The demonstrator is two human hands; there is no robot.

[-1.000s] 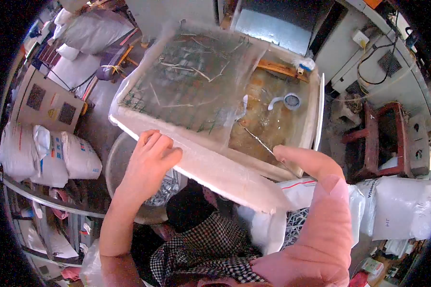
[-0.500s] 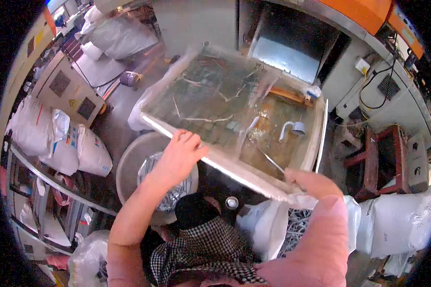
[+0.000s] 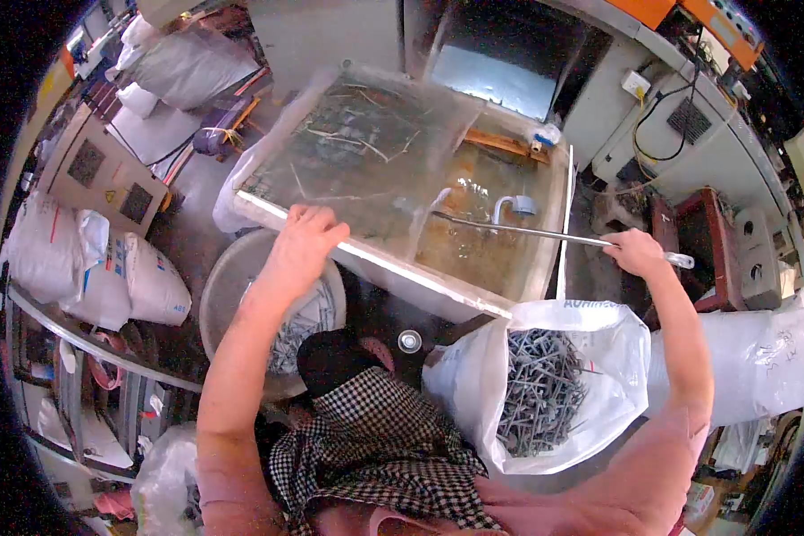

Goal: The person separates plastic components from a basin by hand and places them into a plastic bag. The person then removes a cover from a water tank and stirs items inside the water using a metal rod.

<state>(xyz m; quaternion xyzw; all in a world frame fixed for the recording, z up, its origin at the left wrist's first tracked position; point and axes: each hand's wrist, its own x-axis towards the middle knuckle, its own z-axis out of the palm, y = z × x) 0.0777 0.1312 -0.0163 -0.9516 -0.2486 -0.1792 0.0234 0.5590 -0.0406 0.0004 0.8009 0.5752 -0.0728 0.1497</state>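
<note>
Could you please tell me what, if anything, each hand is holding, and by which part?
The right hand holds the rod near its pale end. The left hand lies on the tank's rim; whether it grips is unclear.

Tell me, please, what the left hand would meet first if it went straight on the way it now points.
The left hand appears to rest on the tub's near rim; straight on, it would probably meet the murky surface inside, though depth is hard to judge.
</note>
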